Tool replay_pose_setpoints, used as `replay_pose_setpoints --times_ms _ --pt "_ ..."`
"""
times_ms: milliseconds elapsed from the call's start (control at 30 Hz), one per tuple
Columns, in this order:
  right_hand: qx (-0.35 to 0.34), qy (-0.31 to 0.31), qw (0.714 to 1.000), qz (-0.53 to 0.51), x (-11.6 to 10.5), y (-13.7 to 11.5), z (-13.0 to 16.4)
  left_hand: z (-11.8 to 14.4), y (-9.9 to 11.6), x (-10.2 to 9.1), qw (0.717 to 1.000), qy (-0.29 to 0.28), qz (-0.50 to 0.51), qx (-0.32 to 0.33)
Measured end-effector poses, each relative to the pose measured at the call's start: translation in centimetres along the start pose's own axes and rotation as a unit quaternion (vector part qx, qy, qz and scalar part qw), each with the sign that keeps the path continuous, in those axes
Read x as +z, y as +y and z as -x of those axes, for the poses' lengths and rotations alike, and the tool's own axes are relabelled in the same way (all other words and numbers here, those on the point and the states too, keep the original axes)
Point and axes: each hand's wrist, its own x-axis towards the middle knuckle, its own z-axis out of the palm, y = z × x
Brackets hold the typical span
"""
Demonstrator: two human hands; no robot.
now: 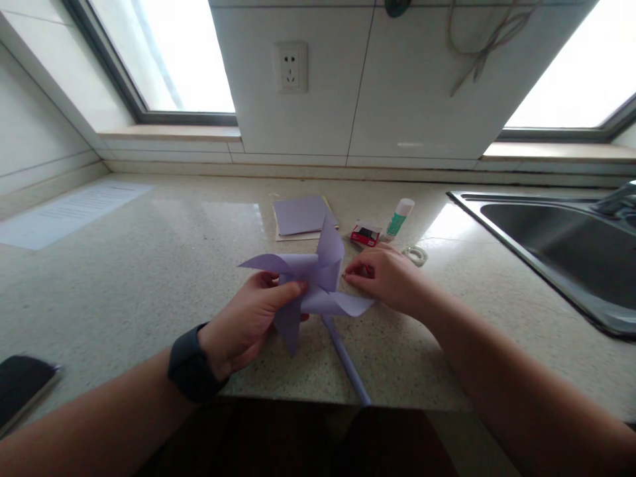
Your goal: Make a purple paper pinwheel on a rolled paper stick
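A purple paper pinwheel (322, 301) is gripped between the thumb and fingers of my left hand (263, 301), the thumb pressing near its centre. Its curled blades stick out to several sides. My right hand (380, 275) is just right of the pinwheel, its fingertips pinched together. A tiny dark speck shows at those fingertips, too small to name. Below the pinwheel, a rolled purple paper stick (348, 364) slants over the counter to the front edge; its upper end is hidden behind the blades.
Behind my hands are a stack of purple paper (303, 215), a small red and black box (366, 234), a glue stick (400, 218) and a tape roll (415, 256). A steel sink (467, 205) is at right. A printed sheet (74, 209) and dark phone-like object (24, 387) lie left.
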Motion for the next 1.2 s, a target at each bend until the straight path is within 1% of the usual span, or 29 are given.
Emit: replay_pose_setpoints --times_ms 100,200,333,533,700,833,1000,1200 --pt "0.013 -0.011 0.999 -0.028 0.1 0.0 -0.3 -0.1 -0.1 -0.2 1.000 -0.012 0.005 0.005" --pt "0.015 -0.008 1.000 -0.026 0.2 -0.2 -0.4 -0.1 -0.1 -0.2 1.000 -0.015 0.004 0.003" --pt "0.006 0.000 1.000 -0.006 0.3 -0.4 -0.5 -0.2 -0.1 0.0 1.000 -0.016 0.003 0.004" --pt "-0.028 -0.013 0.999 -0.020 0.6 0.1 -0.9 -0.2 -0.1 0.0 1.000 -0.017 0.015 0.008" --pt "0.000 0.008 1.000 -0.022 0.7 -0.2 -0.7 -0.3 -0.2 -0.2 1.000 -0.025 0.017 0.011" --pt "0.025 0.034 0.996 -0.076 0.3 -0.7 -0.5 -0.3 -0.4 -0.4 0.999 -0.030 0.011 0.014" --pt "0.026 0.072 0.989 -0.130 -0.1 -0.9 -0.3 -0.4 -0.5 -0.4 0.999 -0.026 0.009 0.020" --pt "0.039 0.080 0.979 -0.185 0.2 -0.2 -0.1 -0.3 -0.4 -0.3 0.999 -0.023 0.009 0.024"
